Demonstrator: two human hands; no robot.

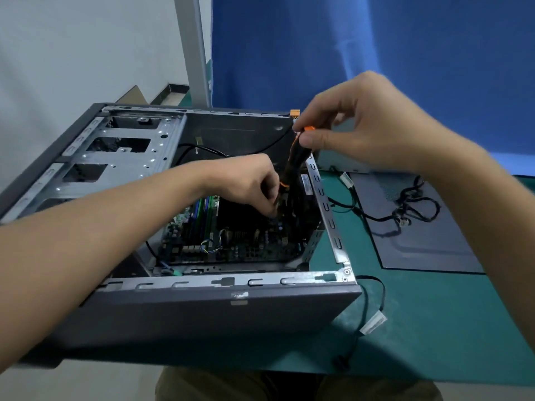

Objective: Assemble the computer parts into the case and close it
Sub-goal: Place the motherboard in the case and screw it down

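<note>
An open grey computer case [202, 311] lies on its side on the green table. A motherboard [231, 241] sits inside it, with a metal drive cage [121, 157] at the left. A black-and-orange screwdriver [293, 164] stands nearly upright over the board. My right hand [364, 123] pinches its orange-capped top. My left hand [249, 180] reaches into the case and holds the lower end of the screwdriver near the board. The tip is hidden behind my left fingers.
The grey side panel [417, 227] lies flat on the table to the right, with a coil of black cable [411, 204] on it. Another black cable with a white label [373, 322] trails by the case's near right corner. A blue curtain hangs behind.
</note>
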